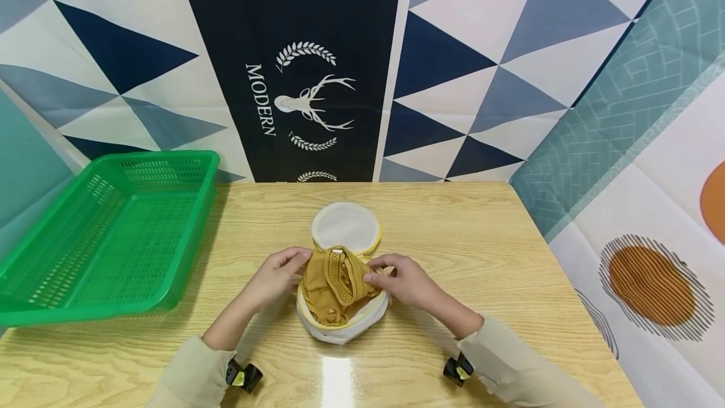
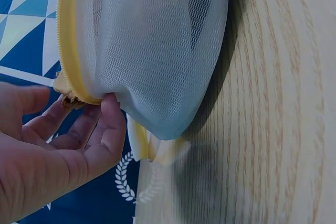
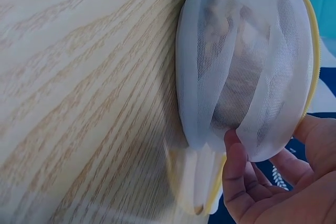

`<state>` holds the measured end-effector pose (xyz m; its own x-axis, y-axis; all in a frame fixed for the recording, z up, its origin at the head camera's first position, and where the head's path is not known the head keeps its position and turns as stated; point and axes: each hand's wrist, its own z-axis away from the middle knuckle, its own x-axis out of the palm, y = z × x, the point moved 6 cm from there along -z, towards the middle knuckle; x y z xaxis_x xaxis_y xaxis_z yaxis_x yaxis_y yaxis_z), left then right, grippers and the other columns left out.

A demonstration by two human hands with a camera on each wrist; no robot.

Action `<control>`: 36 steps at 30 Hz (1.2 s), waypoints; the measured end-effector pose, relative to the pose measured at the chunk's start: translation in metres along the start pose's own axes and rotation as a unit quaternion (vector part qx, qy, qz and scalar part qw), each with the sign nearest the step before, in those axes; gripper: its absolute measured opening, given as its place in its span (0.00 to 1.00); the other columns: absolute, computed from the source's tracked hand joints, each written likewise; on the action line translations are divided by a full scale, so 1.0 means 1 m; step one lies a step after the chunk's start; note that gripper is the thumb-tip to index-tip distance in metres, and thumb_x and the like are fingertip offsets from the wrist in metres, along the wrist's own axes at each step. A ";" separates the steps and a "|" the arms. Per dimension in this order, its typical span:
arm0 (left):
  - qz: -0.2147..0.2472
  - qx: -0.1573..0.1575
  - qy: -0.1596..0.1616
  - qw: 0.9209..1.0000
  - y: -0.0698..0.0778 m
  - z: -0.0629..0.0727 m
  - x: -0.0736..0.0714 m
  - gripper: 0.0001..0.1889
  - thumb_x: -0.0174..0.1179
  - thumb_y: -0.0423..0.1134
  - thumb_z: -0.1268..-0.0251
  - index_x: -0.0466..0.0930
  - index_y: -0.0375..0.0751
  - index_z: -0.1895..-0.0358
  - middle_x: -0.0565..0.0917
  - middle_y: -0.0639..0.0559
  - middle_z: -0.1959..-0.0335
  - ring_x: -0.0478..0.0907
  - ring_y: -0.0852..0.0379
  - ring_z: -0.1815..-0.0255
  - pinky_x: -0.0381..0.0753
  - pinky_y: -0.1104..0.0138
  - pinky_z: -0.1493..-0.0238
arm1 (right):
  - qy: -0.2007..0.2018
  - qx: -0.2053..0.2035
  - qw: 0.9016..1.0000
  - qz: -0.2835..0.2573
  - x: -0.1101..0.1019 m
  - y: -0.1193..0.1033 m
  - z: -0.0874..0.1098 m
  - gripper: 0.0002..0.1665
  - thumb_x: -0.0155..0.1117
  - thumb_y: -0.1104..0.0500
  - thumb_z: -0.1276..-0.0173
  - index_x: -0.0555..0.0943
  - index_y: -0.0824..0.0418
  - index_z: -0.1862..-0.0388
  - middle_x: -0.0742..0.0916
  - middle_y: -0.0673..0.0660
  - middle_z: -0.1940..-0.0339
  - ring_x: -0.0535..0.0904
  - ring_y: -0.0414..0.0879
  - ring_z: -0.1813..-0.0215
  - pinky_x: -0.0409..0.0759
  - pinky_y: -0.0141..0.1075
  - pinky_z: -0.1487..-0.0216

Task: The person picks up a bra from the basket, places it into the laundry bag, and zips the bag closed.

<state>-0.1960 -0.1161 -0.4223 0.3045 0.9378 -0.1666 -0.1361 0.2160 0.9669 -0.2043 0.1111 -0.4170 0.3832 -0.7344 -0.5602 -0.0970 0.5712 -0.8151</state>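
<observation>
Mesh bag [image 3: 244, 72], mustard garment [image 1: 340, 279] inside, sits on counter [image 1: 481, 238], lid [image 1: 347, 228] toward far edge. Left hand [image 1: 277, 279] and right hand [image 1: 410, 279], half-curled, hold opposite sides of yellow zip rim [image 2: 70, 40]. Likely light, limp, snag-prone; firmer rim looks the best hold.

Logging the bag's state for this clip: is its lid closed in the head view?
No, the lid is folded back behind the bag, and yellow-brown cloth shows in its open top.
</observation>
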 end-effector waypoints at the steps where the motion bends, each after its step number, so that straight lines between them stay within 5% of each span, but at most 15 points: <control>1: 0.009 -0.002 -0.002 1.000 0.000 0.000 0.001 0.21 0.43 0.45 0.25 0.72 0.32 0.42 0.79 0.38 0.52 0.81 0.55 0.58 0.83 0.61 0.63 | 0.000 -0.001 1.000 0.001 0.000 0.000 0.000 0.21 0.65 0.49 0.38 0.81 0.58 0.50 0.82 0.58 0.50 0.74 0.40 0.77 0.75 0.34 0.78; 13: -0.016 0.013 0.015 1.000 0.002 0.000 0.000 0.20 0.56 0.47 0.33 0.77 0.35 0.47 0.79 0.44 0.57 0.74 0.59 0.66 0.78 0.68 0.68 | 0.007 -0.006 1.000 0.013 0.001 -0.001 -0.001 0.19 0.65 0.51 0.38 0.82 0.58 0.51 0.82 0.58 0.49 0.73 0.40 0.77 0.74 0.32 0.78; 21: 0.002 0.000 0.021 1.000 0.002 -0.001 -0.001 0.22 0.50 0.49 0.30 0.77 0.34 0.47 0.81 0.41 0.56 0.80 0.59 0.62 0.82 0.64 0.61 | 0.010 -0.005 1.000 0.014 0.001 -0.003 -0.001 0.18 0.65 0.52 0.38 0.82 0.58 0.52 0.82 0.58 0.51 0.73 0.40 0.77 0.74 0.32 0.79; 27: -0.042 0.038 0.027 0.998 0.005 -0.003 0.000 0.16 0.61 0.44 0.38 0.81 0.38 0.52 0.82 0.44 0.54 0.76 0.60 0.61 0.77 0.69 0.60 | 0.007 -0.007 1.000 0.017 0.001 -0.003 -0.001 0.18 0.64 0.51 0.37 0.82 0.59 0.51 0.82 0.58 0.50 0.74 0.40 0.77 0.74 0.32 0.78; 31: -0.058 0.053 0.027 0.997 0.006 -0.003 0.002 0.14 0.63 0.40 0.40 0.81 0.38 0.53 0.82 0.44 0.54 0.77 0.59 0.61 0.78 0.69 0.60 | 0.013 0.003 1.000 0.021 0.000 -0.003 -0.001 0.18 0.60 0.49 0.33 0.82 0.58 0.51 0.82 0.57 0.50 0.74 0.40 0.72 0.75 0.33 0.73; 36: -0.062 0.049 0.039 0.996 0.005 -0.003 0.002 0.13 0.65 0.37 0.43 0.82 0.39 0.55 0.82 0.45 0.54 0.77 0.59 0.62 0.78 0.70 0.62 | 0.034 0.025 0.999 0.010 -0.003 -0.003 0.000 0.20 0.49 0.46 0.28 0.83 0.57 0.57 0.83 0.55 0.62 0.74 0.41 0.67 0.74 0.34 0.64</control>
<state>-0.1992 -0.1122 -0.4189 0.2386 0.9248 -0.2962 -0.0081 0.3069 0.9517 -0.2049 0.1113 -0.4127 0.3179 -0.7449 -0.5866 -0.0578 0.6023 -0.7962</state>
